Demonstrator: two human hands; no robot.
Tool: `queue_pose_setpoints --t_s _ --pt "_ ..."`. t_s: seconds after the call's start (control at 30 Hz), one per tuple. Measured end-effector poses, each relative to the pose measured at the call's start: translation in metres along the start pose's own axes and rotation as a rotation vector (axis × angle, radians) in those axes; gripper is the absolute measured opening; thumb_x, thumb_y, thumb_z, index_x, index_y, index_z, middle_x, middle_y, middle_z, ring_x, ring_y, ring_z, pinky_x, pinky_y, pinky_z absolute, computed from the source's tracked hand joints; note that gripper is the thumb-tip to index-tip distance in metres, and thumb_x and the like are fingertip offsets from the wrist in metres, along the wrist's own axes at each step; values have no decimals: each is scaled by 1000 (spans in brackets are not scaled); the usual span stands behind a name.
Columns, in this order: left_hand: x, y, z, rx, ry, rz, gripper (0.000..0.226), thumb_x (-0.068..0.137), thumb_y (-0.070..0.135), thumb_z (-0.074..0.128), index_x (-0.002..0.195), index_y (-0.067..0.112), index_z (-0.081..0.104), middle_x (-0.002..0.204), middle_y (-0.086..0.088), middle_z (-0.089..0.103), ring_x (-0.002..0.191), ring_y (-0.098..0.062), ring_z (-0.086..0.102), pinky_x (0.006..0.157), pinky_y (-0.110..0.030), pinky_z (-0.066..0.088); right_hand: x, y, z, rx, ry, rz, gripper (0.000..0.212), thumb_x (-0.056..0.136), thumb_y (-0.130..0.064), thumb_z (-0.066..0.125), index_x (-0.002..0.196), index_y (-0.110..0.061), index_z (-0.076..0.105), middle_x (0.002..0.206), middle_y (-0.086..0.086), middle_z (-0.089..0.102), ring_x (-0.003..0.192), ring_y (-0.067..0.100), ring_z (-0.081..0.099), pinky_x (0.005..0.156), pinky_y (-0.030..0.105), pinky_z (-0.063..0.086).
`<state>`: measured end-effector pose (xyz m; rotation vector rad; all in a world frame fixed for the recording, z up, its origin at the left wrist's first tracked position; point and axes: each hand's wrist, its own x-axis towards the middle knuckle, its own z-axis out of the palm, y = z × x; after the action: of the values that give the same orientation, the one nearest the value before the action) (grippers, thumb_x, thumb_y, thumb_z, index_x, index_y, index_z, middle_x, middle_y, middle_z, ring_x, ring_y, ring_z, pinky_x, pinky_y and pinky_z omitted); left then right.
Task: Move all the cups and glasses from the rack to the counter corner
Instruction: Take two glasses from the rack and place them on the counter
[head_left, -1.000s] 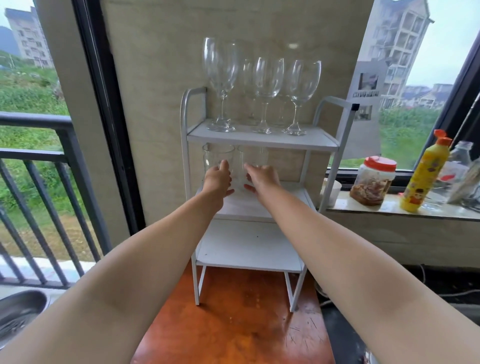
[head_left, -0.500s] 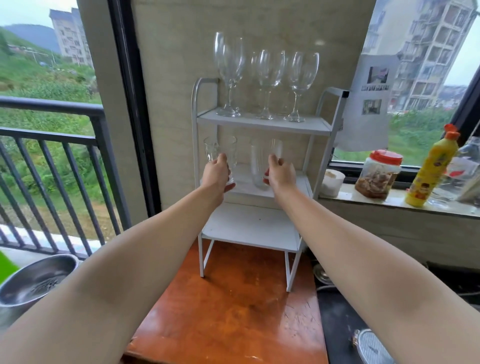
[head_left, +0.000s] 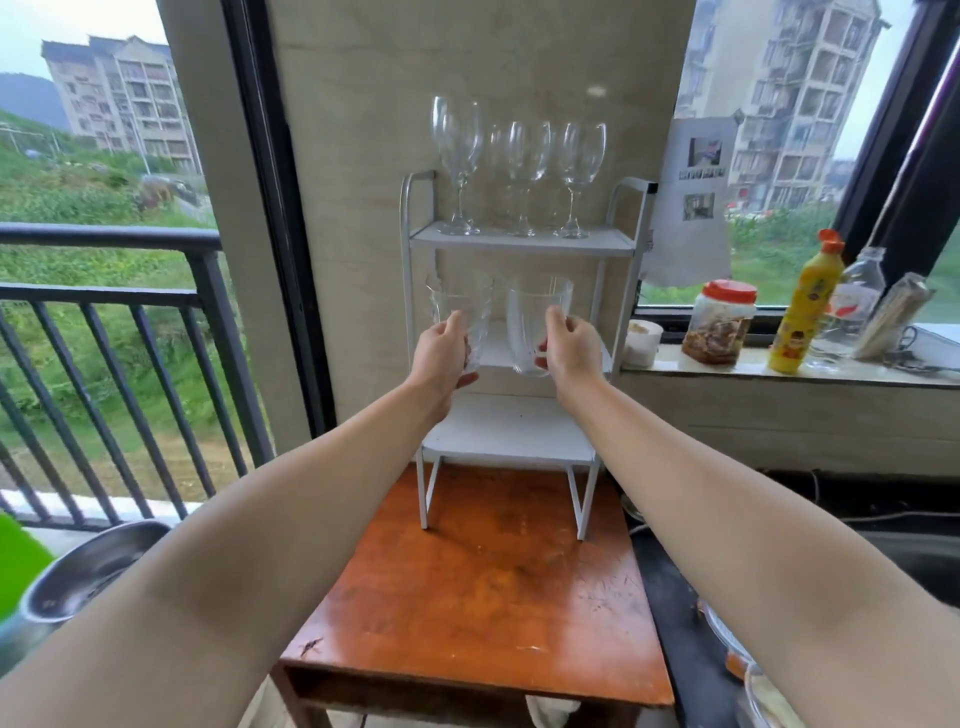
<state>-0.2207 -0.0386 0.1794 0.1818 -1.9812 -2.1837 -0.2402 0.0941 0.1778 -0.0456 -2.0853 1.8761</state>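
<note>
Now the left hand (head_left: 441, 353) grips a ribbed tumbler (head_left: 460, 312) and the right hand (head_left: 571, 353) a plain tumbler (head_left: 535, 322), both before the white rack (head_left: 524, 241). Wine glasses (head_left: 519, 171) stand on top. Writing on the yellow bottle (head_left: 805, 304) is unreadable.

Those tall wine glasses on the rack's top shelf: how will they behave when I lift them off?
The wine glasses look top-heavy: wide bowls on thin stems and small feet, so probably apt to tip if nudged. They stand close together, so lifting one may clink its neighbour. Clear, smooth glass is likely slippery and fragile; I'd grip the stem or bowl firmly.
</note>
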Motion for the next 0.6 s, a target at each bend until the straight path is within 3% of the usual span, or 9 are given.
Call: queue_pose_setpoints --t_s 0.13,0.37,0.43,0.5,0.6 --pt "-35 -9 -10 27 -81 3 30 96 29 40 67 22 45 60 5 36 56 -11 35 68 -30 45 -38 6 -6 30 83 54 42 99 -28 39 58 -16 37 57 2 40 52 15 40 62 34 38" --pt "-97 -53 -3 82 -194 -61 34 98 29 37 66 21 43 59 4 34 55 -11 35 59 -26 42 -111 47 -44 -33 206 164 41 97 -27 42 58 -15 36 57 3 40 50 17 44 56 31 38" --pt "-117 -69 3 87 -243 -93 31 100 27 35 80 23 58 60 4 36 56 -11 37 55 -25 40 -130 63 -61 -71 259 194 40 95 -27 42 57 -15 36 58 4 41 54 20 44 57 31 36" --pt "-137 -91 14 111 -276 -142 33 101 26 35 103 3 58 60 4 41 56 -11 39 54 -25 40 -151 83 -83 -116 333 221 40 93 -26 43 55 -16 34 57 6 39 59 22 44 60 32 34" --pt "-165 -124 29 146 -323 -218 30 100 24 35 98 10 63 59 1 44 55 -10 39 51 -24 35 -189 108 -114 -168 394 272 43 94 -24 43 54 -16 32 53 2 36 56 20 41 58 29 35"
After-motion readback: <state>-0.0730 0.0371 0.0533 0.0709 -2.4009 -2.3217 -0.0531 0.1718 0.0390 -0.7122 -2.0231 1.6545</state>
